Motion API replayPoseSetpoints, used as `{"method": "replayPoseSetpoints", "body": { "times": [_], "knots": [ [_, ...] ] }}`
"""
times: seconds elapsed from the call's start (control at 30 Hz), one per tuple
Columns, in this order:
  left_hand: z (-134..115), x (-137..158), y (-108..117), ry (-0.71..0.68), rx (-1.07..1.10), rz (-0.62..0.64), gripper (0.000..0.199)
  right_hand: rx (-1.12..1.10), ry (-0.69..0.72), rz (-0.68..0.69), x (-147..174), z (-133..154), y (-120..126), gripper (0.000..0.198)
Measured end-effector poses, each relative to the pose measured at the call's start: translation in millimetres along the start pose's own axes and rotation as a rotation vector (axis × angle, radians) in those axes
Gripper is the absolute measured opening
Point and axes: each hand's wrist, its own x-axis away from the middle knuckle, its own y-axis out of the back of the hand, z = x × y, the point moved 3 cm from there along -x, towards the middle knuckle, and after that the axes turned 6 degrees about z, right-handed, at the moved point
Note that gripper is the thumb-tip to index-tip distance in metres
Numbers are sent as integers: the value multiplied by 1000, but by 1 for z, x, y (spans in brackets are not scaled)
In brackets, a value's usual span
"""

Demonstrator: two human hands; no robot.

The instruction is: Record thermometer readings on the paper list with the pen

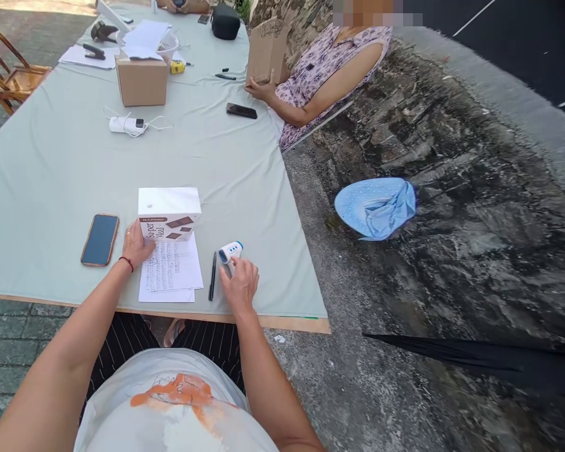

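Observation:
At the near side of the table, my left hand (136, 246) grips the lower left edge of a white printed snack box (169, 213), its thumb in front and other fingers at the side. The box stands upright behind printed sheets of paper (174, 270). My right hand (240, 284) is closed round the handle of a white and blue handheld device (231, 252), which looks like an infrared thermometer; the palm hides part of it. Between the papers and that hand lies a black pen (213, 276). A smartphone (100, 240) rests left of my left hand.
Across the pale tablecloth (66, 163) are a white power strip with its cord (127, 125), a cardboard box (142, 81) and a black phone (242, 110). At the right edge, a person (324, 75) holds another cardboard box (267, 53). A blue hat (376, 208) lies beyond the table.

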Motion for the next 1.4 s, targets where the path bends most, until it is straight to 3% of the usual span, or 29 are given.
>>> {"method": "replayPoseSetpoints", "body": {
  "times": [0.13,0.3,0.47,0.7,0.8,0.97,1.1,1.3,1.4],
  "knots": [
    [-10,29,-2,84,-47,-2,73,-43,10,174,8,12,-15,36],
    [-28,74,-7,98,-100,55,82,-72,13,248,7,11,-16,49],
    [-47,100,-13,81,-166,43,81,-346,44,299,2,10,-7,41],
    [-59,101,-13,79,-183,57,88,-793,6,397,22,32,-11,44],
    [-61,102,-13,85,-182,88,89,-816,-46,368,30,43,-14,36],
    [-66,103,-12,77,-211,93,76,-868,-10,376,32,63,-12,39],
    [-69,103,-12,42,-235,103,69,-840,-116,381,27,68,-17,29],
    [-73,104,-12,-47,-290,34,66,-837,-109,304,28,68,-32,20],
    [-75,105,-12,-156,-300,10,51,-792,-68,261,29,68,-33,16]
  ]
}}
